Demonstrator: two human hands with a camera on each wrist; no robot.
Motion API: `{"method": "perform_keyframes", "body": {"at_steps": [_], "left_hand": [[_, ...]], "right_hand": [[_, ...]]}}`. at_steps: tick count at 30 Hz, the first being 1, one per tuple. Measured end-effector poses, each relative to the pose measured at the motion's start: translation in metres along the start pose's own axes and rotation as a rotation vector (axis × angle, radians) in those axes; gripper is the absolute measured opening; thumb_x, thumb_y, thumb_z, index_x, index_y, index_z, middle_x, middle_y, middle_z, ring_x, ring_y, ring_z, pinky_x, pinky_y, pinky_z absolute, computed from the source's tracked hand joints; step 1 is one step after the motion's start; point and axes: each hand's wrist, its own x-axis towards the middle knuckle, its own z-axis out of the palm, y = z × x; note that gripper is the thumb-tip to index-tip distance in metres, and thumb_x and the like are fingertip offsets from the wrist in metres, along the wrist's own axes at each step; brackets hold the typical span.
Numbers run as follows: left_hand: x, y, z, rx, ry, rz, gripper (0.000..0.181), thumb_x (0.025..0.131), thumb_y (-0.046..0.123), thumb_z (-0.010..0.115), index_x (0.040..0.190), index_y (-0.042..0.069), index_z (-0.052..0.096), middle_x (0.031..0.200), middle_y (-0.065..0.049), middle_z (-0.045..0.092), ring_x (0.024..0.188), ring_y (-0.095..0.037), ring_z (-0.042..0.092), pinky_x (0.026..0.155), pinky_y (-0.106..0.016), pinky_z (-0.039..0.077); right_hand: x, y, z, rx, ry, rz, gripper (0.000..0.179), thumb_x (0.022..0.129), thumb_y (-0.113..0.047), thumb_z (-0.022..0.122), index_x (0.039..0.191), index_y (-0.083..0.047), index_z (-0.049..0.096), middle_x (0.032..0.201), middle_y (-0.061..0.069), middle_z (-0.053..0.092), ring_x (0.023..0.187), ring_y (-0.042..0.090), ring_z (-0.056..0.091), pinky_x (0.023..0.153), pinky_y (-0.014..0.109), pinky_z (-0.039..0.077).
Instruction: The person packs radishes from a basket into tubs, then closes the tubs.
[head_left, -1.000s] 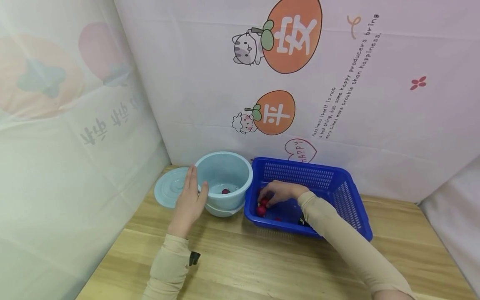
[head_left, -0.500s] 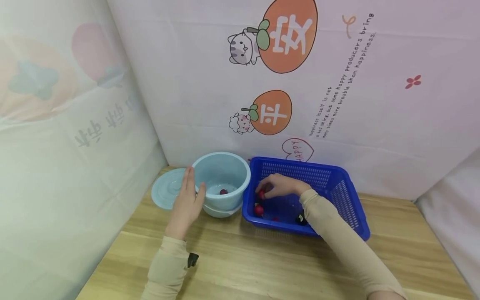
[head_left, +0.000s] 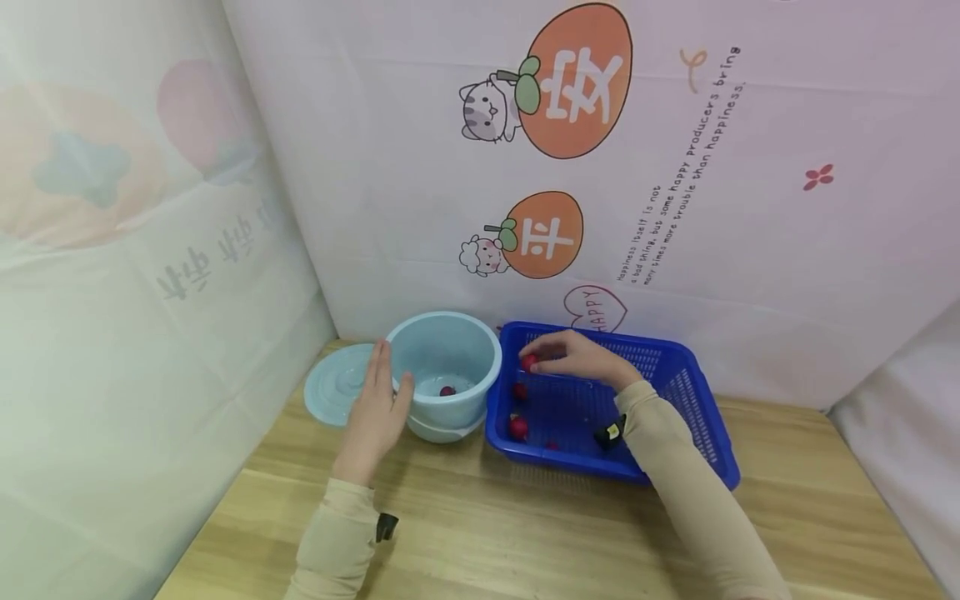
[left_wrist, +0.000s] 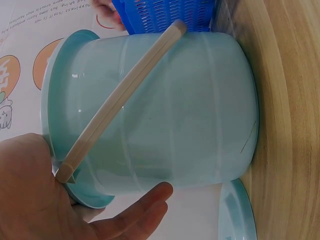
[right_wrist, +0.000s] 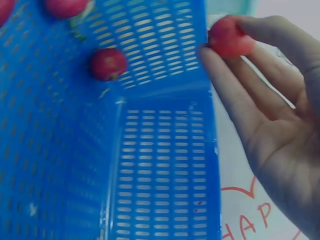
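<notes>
My right hand (head_left: 581,357) pinches a small red radish (right_wrist: 230,37) between thumb and fingertips, over the left end of the blue basket (head_left: 570,458). More red radishes (right_wrist: 109,64) lie on the basket floor below. With fingers straight, my left hand (head_left: 375,421) rests against the left side of the light blue bucket (head_left: 444,408), near its rim. One radish (head_left: 447,391) is visible on the bucket's bottom. In the left wrist view the bucket's pale handle (left_wrist: 122,97) hangs down its side.
A light blue lid (head_left: 330,385) lies on the wooden table (head_left: 480,525), left of the bucket and partly behind my left hand. A printed white cloth (head_left: 397,167) stands behind the bucket and basket.
My right hand has lifted a radish from among the others in the basket, up and away from the floor to rim height. The left hand has stayed at the bucket.
</notes>
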Motion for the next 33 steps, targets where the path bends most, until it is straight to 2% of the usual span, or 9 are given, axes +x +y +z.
{"method": "perform_keyframes", "body": {"at_steps": [5, 10, 15, 18, 22, 27, 33], "left_hand": [[-0.001, 0.0, 0.0, -0.005, 0.017, 0.013, 0.075, 0.114, 0.047, 0.034, 0.171, 0.007, 0.007, 0.178, -0.011, 0.003, 0.145, -0.05, 0.042, 0.11, -0.069, 0.041], [-0.001, 0.0, 0.0, 0.0, 0.016, 0.018, 0.075, 0.114, 0.048, 0.033, 0.17, 0.006, 0.007, 0.178, -0.012, 0.003, 0.147, -0.05, 0.039, 0.111, -0.069, 0.04], [-0.002, -0.001, 0.001, -0.001, 0.011, 0.016, 0.075, 0.114, 0.048, 0.033, 0.17, 0.006, 0.007, 0.178, -0.013, 0.003, 0.147, -0.049, 0.039, 0.111, -0.069, 0.04], [-0.001, 0.0, 0.0, -0.009, 0.015, 0.015, 0.075, 0.114, 0.047, 0.034, 0.17, 0.006, 0.007, 0.178, -0.012, 0.003, 0.145, -0.05, 0.042, 0.11, -0.068, 0.042], [-0.001, 0.001, -0.001, -0.008, 0.018, 0.012, 0.074, 0.114, 0.046, 0.034, 0.17, 0.007, 0.007, 0.178, -0.01, 0.002, 0.142, -0.05, 0.046, 0.107, -0.068, 0.044], [0.0, 0.001, -0.001, -0.003, 0.02, 0.015, 0.074, 0.114, 0.046, 0.034, 0.17, 0.006, 0.007, 0.178, -0.01, 0.002, 0.14, -0.05, 0.048, 0.106, -0.067, 0.045], [-0.002, 0.001, 0.0, 0.007, 0.017, 0.014, 0.076, 0.114, 0.049, 0.033, 0.17, 0.006, 0.006, 0.178, -0.012, 0.003, 0.139, -0.051, 0.049, 0.106, -0.068, 0.045]], "right_hand": [[-0.008, -0.006, -0.009, 0.107, 0.169, 0.003, 0.035, 0.101, -0.03, 0.075, 0.134, -0.02, 0.073, 0.133, 0.001, 0.072, 0.128, 0.024, 0.064, 0.109, 0.05, 0.051], [-0.02, -0.012, -0.018, 0.188, 0.259, 0.005, 0.041, 0.102, -0.03, 0.074, 0.139, -0.016, 0.069, 0.135, 0.006, 0.07, 0.127, 0.026, 0.064, 0.108, 0.049, 0.051], [-0.027, -0.015, -0.025, 0.251, 0.348, 0.002, 0.043, 0.101, -0.03, 0.075, 0.14, -0.014, 0.068, 0.134, 0.008, 0.069, 0.122, 0.026, 0.066, 0.108, 0.054, 0.051], [-0.029, -0.017, -0.029, 0.296, 0.368, -0.03, 0.042, 0.102, -0.025, 0.073, 0.141, -0.011, 0.067, 0.135, 0.009, 0.069, 0.121, 0.026, 0.067, 0.107, 0.051, 0.053], [-0.032, -0.019, -0.033, 0.357, 0.37, -0.084, 0.041, 0.105, -0.017, 0.069, 0.144, -0.005, 0.064, 0.136, 0.011, 0.067, 0.121, 0.026, 0.066, 0.103, 0.041, 0.056], [-0.034, -0.02, -0.034, 0.433, 0.377, -0.099, 0.041, 0.105, -0.013, 0.067, 0.145, -0.004, 0.062, 0.138, 0.01, 0.065, 0.124, 0.023, 0.065, 0.103, 0.032, 0.055], [-0.036, -0.02, -0.032, 0.45, 0.377, -0.096, 0.041, 0.104, -0.013, 0.07, 0.143, -0.003, 0.064, 0.139, 0.012, 0.065, 0.122, 0.024, 0.066, 0.103, 0.037, 0.056]]}}
